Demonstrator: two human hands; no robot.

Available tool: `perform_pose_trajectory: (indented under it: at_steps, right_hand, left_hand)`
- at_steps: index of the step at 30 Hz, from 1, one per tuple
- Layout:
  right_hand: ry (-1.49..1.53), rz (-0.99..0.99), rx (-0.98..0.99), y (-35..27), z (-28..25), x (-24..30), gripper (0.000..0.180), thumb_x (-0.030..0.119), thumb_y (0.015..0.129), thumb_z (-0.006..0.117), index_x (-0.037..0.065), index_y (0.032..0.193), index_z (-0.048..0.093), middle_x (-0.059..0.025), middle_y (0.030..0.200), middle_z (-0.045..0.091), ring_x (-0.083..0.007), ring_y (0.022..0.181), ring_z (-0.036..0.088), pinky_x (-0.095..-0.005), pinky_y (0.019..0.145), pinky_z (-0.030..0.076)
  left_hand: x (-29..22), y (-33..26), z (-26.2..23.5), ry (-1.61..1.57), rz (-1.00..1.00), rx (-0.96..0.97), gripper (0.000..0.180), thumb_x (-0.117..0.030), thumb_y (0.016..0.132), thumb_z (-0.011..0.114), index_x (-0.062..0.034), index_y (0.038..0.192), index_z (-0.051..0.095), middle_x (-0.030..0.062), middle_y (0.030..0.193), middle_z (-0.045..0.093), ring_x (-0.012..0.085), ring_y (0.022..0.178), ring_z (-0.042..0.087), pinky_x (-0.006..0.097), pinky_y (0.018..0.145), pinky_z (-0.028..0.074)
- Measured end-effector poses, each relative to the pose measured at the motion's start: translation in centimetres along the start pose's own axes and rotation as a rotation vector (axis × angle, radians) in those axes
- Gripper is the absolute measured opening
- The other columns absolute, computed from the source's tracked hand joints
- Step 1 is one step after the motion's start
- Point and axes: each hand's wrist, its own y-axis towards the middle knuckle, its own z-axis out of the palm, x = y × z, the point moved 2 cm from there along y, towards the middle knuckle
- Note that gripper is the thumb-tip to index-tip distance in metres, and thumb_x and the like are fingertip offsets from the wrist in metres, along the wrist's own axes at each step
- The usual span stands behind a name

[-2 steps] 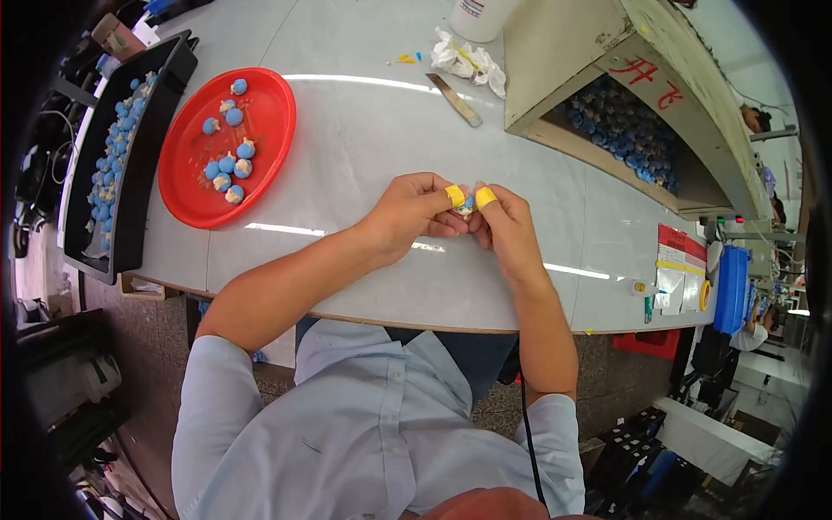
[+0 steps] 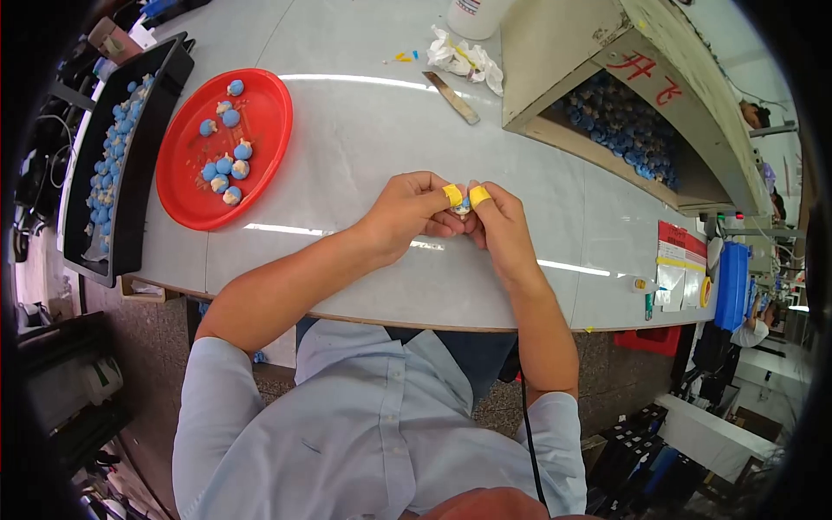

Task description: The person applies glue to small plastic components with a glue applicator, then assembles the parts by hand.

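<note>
My left hand (image 2: 406, 212) and my right hand (image 2: 503, 227) meet above the grey table, fingertips together. Between them they pinch a small blue-and-cream figure piece (image 2: 462, 209), mostly covered by the fingers. Yellow tape wraps both thumbs, which press on the piece from either side. To the left, a round red tray (image 2: 282, 165) holds several similar blue-and-cream pieces, lying apart from my hands.
Far left stands a long black bin (image 2: 130, 247) full of blue pieces. A beige box (image 2: 563, 43) at the back right holds many more. Nearby lie a flat metal blade (image 2: 451, 97), crumpled tissue (image 2: 464, 61) and a white container (image 2: 473, 19). At right are a small bottle (image 2: 643, 284) and a red-and-white card (image 2: 680, 247).
My right thumb has shifted slightly left, closer to the left thumb over the piece. The whole view has drifted a little; otherwise the hold looks the same.
</note>
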Motion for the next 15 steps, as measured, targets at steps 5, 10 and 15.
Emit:
perform_pose_trajectory:
  at_steps: [5, 10, 15]
  right_hand:
    - [0.054, -0.013, -0.027, 0.06, -0.27, -0.32, 0.022, 0.021, 0.097, 0.054, 0.007, 0.080, 0.053, 0.0015, 0.074, 0.052, -0.0048, 0.067, 0.043, -0.0221, 0.059, 0.036]
    - [0.078, -0.074, -0.013, 0.20, -0.42, -0.83, 0.023, 0.020, 0.097, 0.054, 0.008, 0.078, 0.051, 0.0028, 0.073, 0.050, -0.0054, 0.067, 0.041, -0.0223, 0.059, 0.034]
    - [0.074, -0.098, -0.014, 0.23, -0.46, -1.00, 0.024, 0.019, 0.097, 0.053, 0.008, 0.077, 0.050, 0.0029, 0.075, 0.051, -0.0054, 0.067, 0.040, -0.0227, 0.059, 0.034]
  left_hand:
    - [0.05, 0.21, 0.44, 0.014, 0.024, -0.003, 0.020, -0.023, 0.094, 0.064, -0.0032, 0.097, 0.061, 0.0076, 0.091, 0.067, 0.0131, 0.076, 0.067, 0.025, 0.070, 0.053]
    - [0.21, 0.32, 0.64, 0.012, 0.048, 0.000, 0.018, -0.020, 0.093, 0.065, -0.0026, 0.095, 0.061, 0.0081, 0.089, 0.067, 0.0144, 0.076, 0.067, 0.026, 0.069, 0.053]
    - [0.18, 0.34, 0.80, 0.032, 0.063, 0.001, 0.018, -0.020, 0.093, 0.065, -0.0023, 0.093, 0.061, 0.0084, 0.089, 0.067, 0.0145, 0.074, 0.066, 0.026, 0.067, 0.052]
